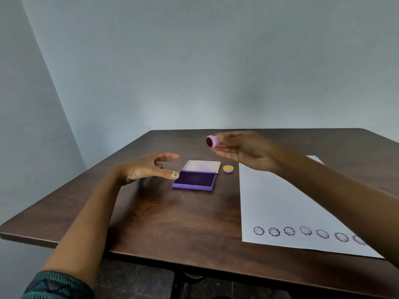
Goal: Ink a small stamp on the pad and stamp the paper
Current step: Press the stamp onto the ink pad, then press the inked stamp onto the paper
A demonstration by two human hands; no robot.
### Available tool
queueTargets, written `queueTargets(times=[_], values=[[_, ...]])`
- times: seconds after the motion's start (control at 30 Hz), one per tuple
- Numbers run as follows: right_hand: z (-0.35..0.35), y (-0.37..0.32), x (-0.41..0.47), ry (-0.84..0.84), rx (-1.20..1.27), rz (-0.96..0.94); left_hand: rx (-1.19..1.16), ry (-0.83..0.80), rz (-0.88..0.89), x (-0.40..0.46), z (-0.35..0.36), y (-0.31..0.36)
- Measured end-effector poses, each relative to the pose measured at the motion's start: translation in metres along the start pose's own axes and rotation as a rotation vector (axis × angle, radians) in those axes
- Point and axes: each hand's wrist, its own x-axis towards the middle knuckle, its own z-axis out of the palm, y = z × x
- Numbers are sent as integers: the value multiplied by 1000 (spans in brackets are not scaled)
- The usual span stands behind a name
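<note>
Stamp (212,141), small and pink with a dark red face, is held up in the air by the right hand (244,151), pinched at its back end between thumb and fingers, lying sideways with the inked face turned left, clear of everything on the worktop (172,216). Below and to the left of that hand sits the ink pad (197,179), a purple case lying open with its pale lid (203,166) folded back on the far side. Just right of the pad, under the right hand's fingertips, lies a small round pink cap (228,168) with a yellow smiley top. The left hand (149,167) hovers at the pad's left edge, fingers spread and curved, gripping nothing; its thumb tip is near the case's near-left corner, though contact cannot be told. Beneath the right forearm lies the paper (280,203), a white sheet bearing a row of flower-shaped face prints (289,231) along its near edge.
</note>
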Motion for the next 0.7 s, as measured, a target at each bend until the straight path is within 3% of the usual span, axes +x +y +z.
queueTargets(times=[0.2, 0.43, 0.7], values=[[-66, -29, -58, 130, 60, -81, 21, 45, 122, 8, 27, 39], [-126, -32, -115, 248, 18, -107, 88, -165, 253, 35, 89, 112], [-149, -31, -148, 273, -85, -100, 433, -364, 286, 56, 159, 164]])
